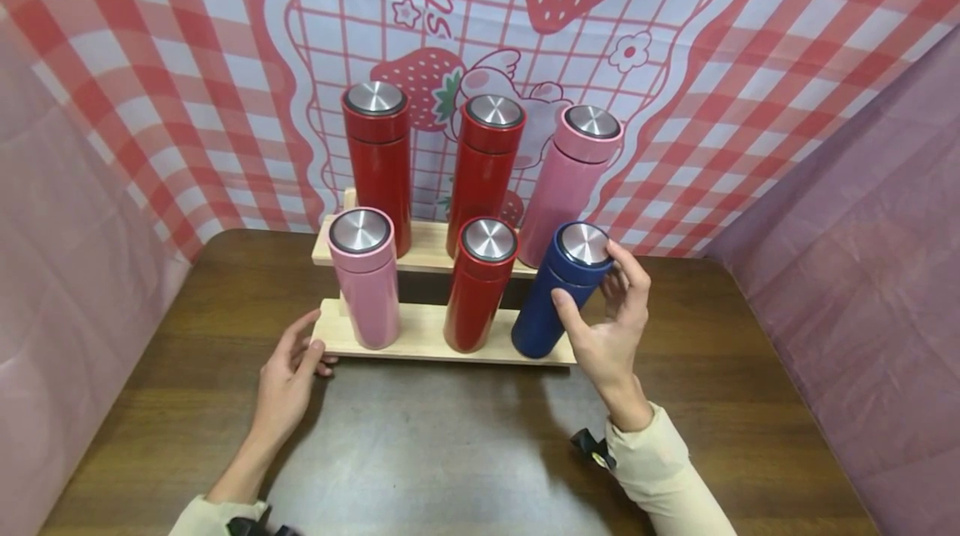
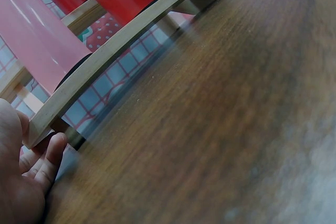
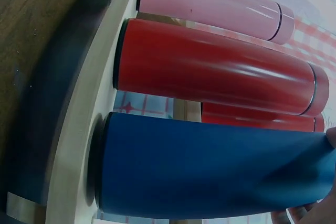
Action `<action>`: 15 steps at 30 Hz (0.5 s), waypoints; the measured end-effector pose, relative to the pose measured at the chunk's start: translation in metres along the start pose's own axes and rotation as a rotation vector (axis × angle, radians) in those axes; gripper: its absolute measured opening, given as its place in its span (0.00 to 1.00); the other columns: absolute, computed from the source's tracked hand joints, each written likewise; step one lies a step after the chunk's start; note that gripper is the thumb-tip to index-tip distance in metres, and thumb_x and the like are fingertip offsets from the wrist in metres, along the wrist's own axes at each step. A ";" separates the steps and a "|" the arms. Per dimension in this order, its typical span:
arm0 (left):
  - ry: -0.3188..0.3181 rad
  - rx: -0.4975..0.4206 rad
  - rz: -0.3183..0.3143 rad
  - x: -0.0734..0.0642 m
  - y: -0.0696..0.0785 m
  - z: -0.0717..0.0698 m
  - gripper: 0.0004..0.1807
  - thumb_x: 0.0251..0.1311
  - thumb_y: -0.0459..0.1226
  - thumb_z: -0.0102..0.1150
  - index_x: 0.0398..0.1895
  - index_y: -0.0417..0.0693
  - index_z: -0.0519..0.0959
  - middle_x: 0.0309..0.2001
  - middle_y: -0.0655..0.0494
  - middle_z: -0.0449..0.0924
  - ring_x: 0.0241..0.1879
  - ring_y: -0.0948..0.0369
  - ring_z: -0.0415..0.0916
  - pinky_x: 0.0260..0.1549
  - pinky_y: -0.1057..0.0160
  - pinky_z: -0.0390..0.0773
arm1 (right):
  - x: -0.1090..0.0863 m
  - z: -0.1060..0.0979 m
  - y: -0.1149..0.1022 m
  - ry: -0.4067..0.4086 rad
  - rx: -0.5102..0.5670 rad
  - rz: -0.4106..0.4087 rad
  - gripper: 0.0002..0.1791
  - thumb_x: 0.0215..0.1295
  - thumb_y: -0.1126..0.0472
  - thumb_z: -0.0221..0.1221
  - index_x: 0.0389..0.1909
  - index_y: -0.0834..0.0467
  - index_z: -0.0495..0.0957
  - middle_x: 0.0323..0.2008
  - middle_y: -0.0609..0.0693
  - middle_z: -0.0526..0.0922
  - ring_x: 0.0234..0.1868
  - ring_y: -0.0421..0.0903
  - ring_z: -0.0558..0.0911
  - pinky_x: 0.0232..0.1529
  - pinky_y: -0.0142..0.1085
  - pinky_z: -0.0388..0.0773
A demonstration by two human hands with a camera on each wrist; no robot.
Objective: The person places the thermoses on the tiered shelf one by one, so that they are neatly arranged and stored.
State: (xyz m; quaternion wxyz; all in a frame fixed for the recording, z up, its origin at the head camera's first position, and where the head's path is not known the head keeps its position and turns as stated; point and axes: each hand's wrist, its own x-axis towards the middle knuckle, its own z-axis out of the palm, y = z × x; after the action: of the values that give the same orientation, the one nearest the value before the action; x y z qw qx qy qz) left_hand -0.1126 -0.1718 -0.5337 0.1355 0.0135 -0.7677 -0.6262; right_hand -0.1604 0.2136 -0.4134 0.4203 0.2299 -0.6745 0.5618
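My right hand (image 1: 613,340) holds a blue thermos bottle (image 1: 542,315) near its steel-topped lid, thumb on the near side and fingers round the far side. In the right wrist view the blue bottle's base (image 3: 105,166) is right at the lower board, at its right end. A two-tier wooden rack (image 1: 423,328) carries the bottles. With thumb above and fingers below, my left hand (image 1: 285,373) grips the left end of its lower board. Beside the blue bottle on that board stand a red bottle (image 1: 477,294) and a pink bottle (image 1: 367,294).
On the upper board (image 1: 427,246) stand two red bottles (image 1: 378,161) (image 1: 487,161) and a pink bottle (image 1: 566,177). A strawberry-print cloth (image 1: 217,86) hangs close behind the rack. Pink curtains (image 1: 847,227) flank the brown wooden table (image 1: 450,453).
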 end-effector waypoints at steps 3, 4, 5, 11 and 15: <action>-0.002 -0.006 0.003 0.000 0.000 0.000 0.25 0.85 0.29 0.52 0.80 0.36 0.71 0.47 0.29 0.86 0.33 0.68 0.84 0.36 0.72 0.85 | -0.001 0.000 0.001 0.004 -0.003 0.005 0.44 0.68 0.56 0.78 0.72 0.75 0.66 0.65 0.52 0.82 0.63 0.49 0.84 0.67 0.37 0.82; -0.002 -0.008 0.003 0.000 0.000 0.000 0.25 0.85 0.29 0.52 0.80 0.36 0.71 0.47 0.29 0.86 0.33 0.68 0.84 0.36 0.72 0.85 | -0.001 0.001 0.002 0.005 -0.002 0.005 0.44 0.68 0.56 0.78 0.72 0.75 0.66 0.65 0.52 0.82 0.63 0.49 0.84 0.67 0.37 0.82; -0.003 -0.009 0.002 0.000 0.000 0.000 0.25 0.85 0.29 0.52 0.80 0.36 0.71 0.46 0.29 0.86 0.33 0.68 0.84 0.36 0.72 0.85 | -0.001 0.001 0.002 0.004 -0.004 0.005 0.44 0.68 0.56 0.78 0.72 0.75 0.66 0.65 0.52 0.82 0.63 0.49 0.84 0.67 0.37 0.82; -0.003 -0.010 -0.003 0.000 0.000 0.000 0.25 0.85 0.29 0.52 0.80 0.36 0.71 0.46 0.29 0.85 0.33 0.68 0.84 0.36 0.72 0.85 | -0.003 0.002 0.005 0.001 -0.015 0.003 0.45 0.70 0.51 0.77 0.71 0.75 0.66 0.65 0.50 0.81 0.63 0.48 0.84 0.68 0.37 0.82; -0.004 -0.011 -0.005 0.000 0.000 0.000 0.25 0.86 0.29 0.52 0.80 0.36 0.70 0.46 0.29 0.85 0.33 0.68 0.84 0.36 0.72 0.85 | -0.004 0.001 0.008 -0.001 -0.015 -0.003 0.46 0.70 0.50 0.76 0.72 0.75 0.64 0.66 0.51 0.80 0.64 0.49 0.83 0.69 0.38 0.81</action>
State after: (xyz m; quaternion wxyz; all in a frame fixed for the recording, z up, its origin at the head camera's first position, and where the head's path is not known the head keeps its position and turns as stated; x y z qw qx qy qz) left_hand -0.1131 -0.1717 -0.5338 0.1324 0.0133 -0.7645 -0.6307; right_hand -0.1646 0.2138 -0.4209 0.4226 0.2279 -0.6785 0.5560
